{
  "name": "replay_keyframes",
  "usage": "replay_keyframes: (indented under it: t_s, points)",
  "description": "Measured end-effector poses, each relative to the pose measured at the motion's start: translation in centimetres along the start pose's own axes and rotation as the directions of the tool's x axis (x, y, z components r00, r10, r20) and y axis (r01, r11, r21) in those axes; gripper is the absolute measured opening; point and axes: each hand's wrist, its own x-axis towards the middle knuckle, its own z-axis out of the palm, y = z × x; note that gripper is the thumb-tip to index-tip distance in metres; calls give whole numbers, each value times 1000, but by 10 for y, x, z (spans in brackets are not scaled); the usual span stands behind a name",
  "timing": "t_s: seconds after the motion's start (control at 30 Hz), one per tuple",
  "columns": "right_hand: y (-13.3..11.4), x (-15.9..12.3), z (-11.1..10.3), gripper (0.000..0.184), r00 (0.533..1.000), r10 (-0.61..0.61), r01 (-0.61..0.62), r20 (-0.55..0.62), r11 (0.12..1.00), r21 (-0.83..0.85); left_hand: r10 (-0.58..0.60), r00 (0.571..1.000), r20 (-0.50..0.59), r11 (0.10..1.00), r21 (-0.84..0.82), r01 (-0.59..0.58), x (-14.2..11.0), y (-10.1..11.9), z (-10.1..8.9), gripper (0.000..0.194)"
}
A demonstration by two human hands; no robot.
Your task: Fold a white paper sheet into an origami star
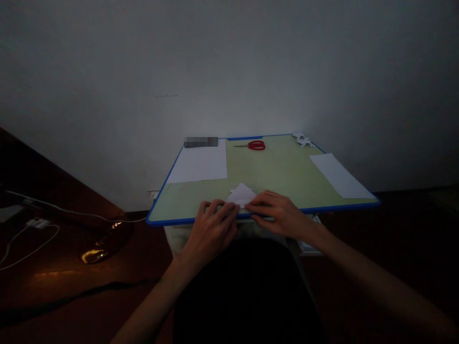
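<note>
A small folded piece of white paper [241,193] lies at the near edge of a green, blue-rimmed table [279,167]. My left hand [212,229] rests at that edge with its fingers curled and their tips pressed onto the paper's left corner. My right hand [278,215] lies flat beside it, fingers stretched left and pressing the paper's near right side. Both hands hide the lower part of the fold.
A white sheet [200,162] lies at the table's left and another white sheet [340,175] at its right edge. Red scissors [255,145] and small folded paper pieces [303,139] sit at the back. Cables [32,229] run over the dark floor on the left.
</note>
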Motion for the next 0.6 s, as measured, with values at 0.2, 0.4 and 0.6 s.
replay_keyframes:
  t_s: [0.2, 0.4, 0.6]
  points:
    - [4, -6, -4, 22, 990, 119, -106, -80, 983, 150, 20, 999, 41, 999, 26, -21, 7, 1, -4, 30]
    - [3, -7, -4, 30, 989, 126, -113, -80, 982, 151, 68, 997, 34, 997, -42, -67, 12, 3, -2, 24]
    - [2, -5, -3, 26, 998, 21, -18, -61, 998, 54, -2, 999, 41, 990, -138, 7, 11, 1, 4, 20]
